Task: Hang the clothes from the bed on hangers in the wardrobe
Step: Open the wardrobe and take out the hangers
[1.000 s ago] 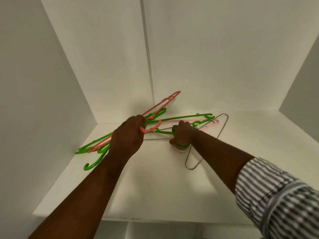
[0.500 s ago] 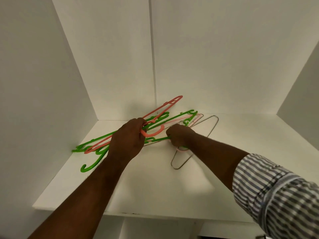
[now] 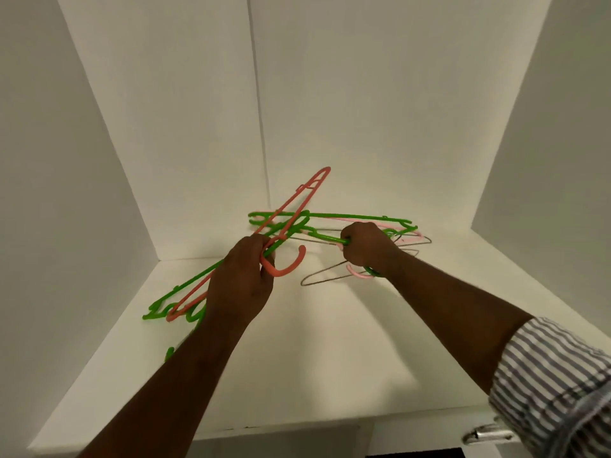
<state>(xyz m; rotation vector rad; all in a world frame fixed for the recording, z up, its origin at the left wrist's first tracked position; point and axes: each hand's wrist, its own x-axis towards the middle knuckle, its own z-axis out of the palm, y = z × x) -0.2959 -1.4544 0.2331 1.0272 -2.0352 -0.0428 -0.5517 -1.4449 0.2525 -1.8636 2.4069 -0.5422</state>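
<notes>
Both grips are above the shelf (image 3: 330, 365). The left grip (image 3: 244, 285) grasps an orange hanger (image 3: 281, 274) near its hook; the right grip (image 3: 367, 247) grasps a green hanger (image 3: 330, 238).

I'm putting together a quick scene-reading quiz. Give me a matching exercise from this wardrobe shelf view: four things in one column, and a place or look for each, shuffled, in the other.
Things
1. salmon hanger
2. pale pink hanger
3. wire hanger
4. striped sleeve

Places or looks
A. on the right forearm
B. gripped by the left hand, hook curling out beside it
C. gripped by the right hand, hook showing below it
D. thin grey metal

Pairs: 1-B, 2-C, 3-D, 4-A
</notes>
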